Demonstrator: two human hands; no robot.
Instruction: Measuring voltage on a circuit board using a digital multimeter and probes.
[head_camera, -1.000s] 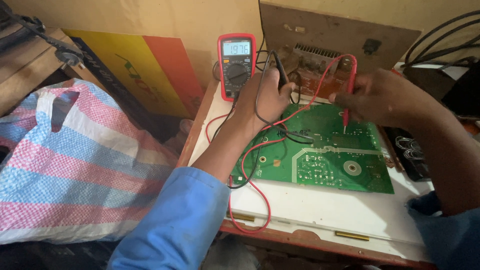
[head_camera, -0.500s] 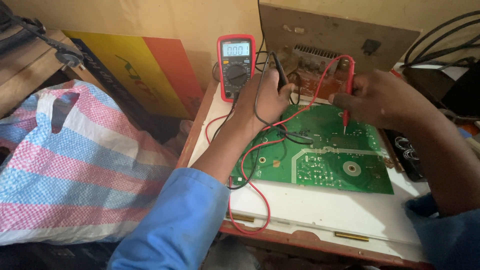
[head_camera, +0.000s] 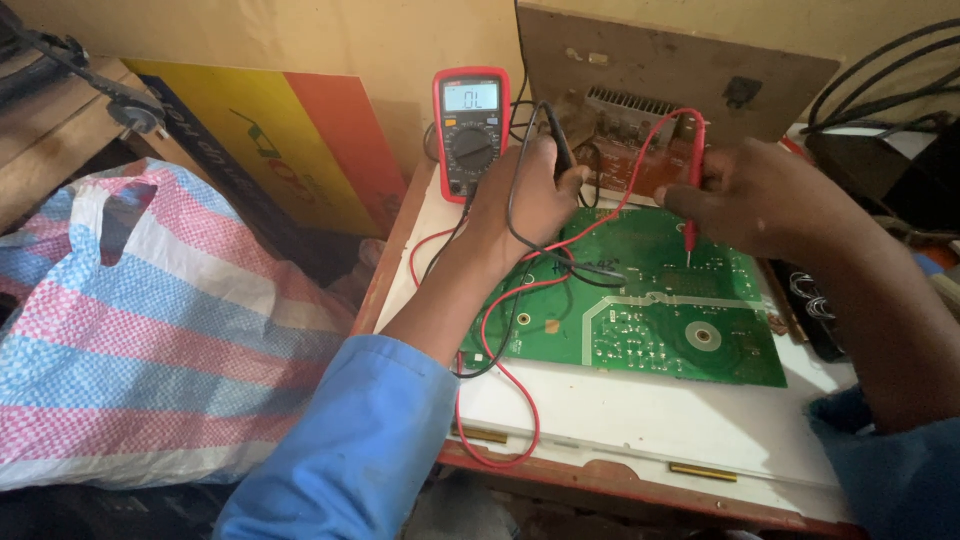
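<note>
A green circuit board (head_camera: 650, 320) lies flat on a white tabletop (head_camera: 640, 420). My left hand (head_camera: 525, 200) grips a black test probe (head_camera: 558, 150) at the board's far left edge. My right hand (head_camera: 760, 195) pinches a red test probe (head_camera: 691, 205) held upright, its tip touching the board's upper middle. Red and black leads (head_camera: 500, 380) loop across the board and off the table's front edge. A red-cased multimeter (head_camera: 470, 130) stands against the wall just left of my left hand, its display lit.
A brown backing board with a metal heatsink (head_camera: 640, 100) leans behind the circuit board. A pink, blue and white striped woven bag (head_camera: 150, 320) fills the left. A yellow and orange panel (head_camera: 290, 140) leans on the wall. Black cables and dark devices (head_camera: 880, 130) crowd the right.
Both hands stay on the probes over the board with almost no movement. My right hand has shifted very slightly with the red probe.
</note>
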